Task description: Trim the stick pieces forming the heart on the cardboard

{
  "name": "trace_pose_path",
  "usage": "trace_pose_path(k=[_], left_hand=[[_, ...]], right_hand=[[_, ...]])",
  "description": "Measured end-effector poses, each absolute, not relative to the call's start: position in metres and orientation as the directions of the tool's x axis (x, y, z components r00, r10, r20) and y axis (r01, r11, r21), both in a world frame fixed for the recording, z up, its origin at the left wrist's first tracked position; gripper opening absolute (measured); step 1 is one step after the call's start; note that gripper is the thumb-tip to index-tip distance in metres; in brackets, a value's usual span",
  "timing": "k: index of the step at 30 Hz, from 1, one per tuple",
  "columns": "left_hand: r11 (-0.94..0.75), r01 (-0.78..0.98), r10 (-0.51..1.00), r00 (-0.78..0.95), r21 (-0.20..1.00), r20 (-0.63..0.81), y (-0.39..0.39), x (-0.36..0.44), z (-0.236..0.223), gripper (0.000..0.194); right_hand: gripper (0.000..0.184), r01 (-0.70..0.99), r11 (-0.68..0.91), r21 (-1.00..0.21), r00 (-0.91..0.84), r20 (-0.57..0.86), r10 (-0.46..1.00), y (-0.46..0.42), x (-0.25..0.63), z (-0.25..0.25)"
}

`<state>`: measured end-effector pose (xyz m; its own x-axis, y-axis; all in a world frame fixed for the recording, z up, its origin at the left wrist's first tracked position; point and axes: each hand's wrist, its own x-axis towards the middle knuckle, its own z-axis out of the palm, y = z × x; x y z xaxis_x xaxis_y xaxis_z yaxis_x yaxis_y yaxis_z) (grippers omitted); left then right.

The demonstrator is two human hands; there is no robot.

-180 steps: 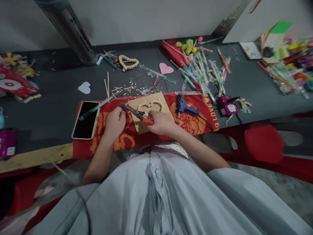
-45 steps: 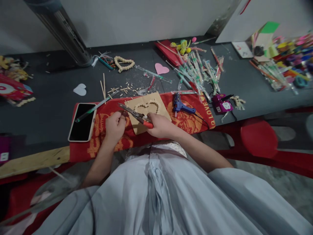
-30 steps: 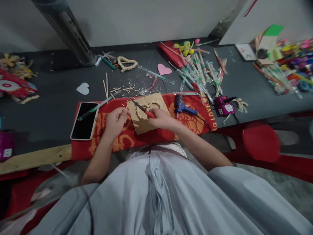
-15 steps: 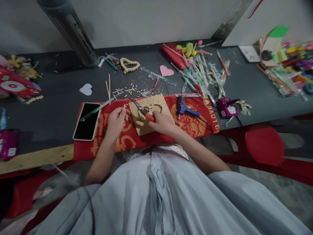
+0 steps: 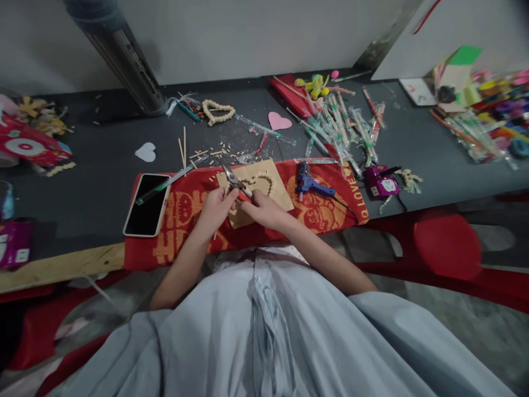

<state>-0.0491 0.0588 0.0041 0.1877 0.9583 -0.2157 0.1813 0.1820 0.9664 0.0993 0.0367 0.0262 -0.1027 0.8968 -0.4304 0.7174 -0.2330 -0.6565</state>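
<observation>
My right hand (image 5: 266,209) is closed round the red handles of a pair of pliers (image 5: 232,179), whose metal jaws point away from me and up left. Right beside it, my left hand (image 5: 215,208) is closed in a pinch, its fingertips against the pliers' handles. A pale thin wooden stick (image 5: 215,235) shows just below that hand; its upper part is hidden by the fingers. Under both hands lies a tan square board (image 5: 278,184), partly covered. On it a heart outline (image 5: 266,177) is built from short stick pieces.
A red towel (image 5: 182,207) lies under the board, with a phone (image 5: 146,207) at its left and a blue glue gun (image 5: 314,184) at its right. Behind are stick scraps (image 5: 221,151), a finished-looking heart frame (image 5: 217,112), a pink heart (image 5: 280,121) and wrapped sticks (image 5: 339,121).
My left hand has moved right, up against the pliers. The right hand has shifted slightly left with the pliers, whose jaws now point more steeply away.
</observation>
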Motion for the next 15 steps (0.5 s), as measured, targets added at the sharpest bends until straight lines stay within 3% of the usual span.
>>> trace_pose_path(k=[5, 15], left_hand=[[0.263, 0.102, 0.943, 0.183, 0.959, -0.278, 0.055, -0.048, 0.007, 0.034], [0.16, 0.283, 0.977, 0.093, 0.946, -0.193, 0.046, -0.049, 0.0, 0.03]], right_hand=[[0.036, 0.576, -0.238, -0.782, -0.168, -0.398, 0.902, 0.039, 0.1, 0.025], [0.021, 0.604, -0.199, -0.772, -0.188, -0.381, 0.905, 0.038, 0.098, 0.025]])
